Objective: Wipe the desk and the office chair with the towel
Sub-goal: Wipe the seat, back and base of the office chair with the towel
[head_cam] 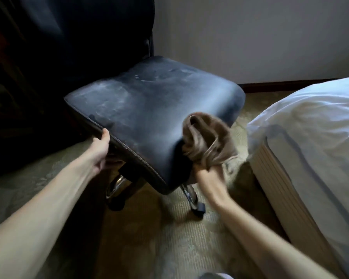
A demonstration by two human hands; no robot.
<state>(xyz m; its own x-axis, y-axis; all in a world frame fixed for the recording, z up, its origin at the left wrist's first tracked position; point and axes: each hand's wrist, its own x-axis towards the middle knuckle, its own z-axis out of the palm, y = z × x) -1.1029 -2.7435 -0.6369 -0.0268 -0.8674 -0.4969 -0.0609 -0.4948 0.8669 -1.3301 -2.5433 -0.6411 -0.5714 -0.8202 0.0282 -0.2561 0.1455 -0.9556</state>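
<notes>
Bunched brown towel [208, 141] against dusty stitched black chair [149, 101] seat

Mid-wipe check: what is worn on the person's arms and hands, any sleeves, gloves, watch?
Both forearms are bare to the frame edge, no sleeves. The left hand and right hand wear no gloves; no watch or bracelet shows. Rings: cannot tell.

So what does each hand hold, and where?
The right hand grips the bunched towel at its lower end; the left hand holds the chair seat by its near edge.
</notes>
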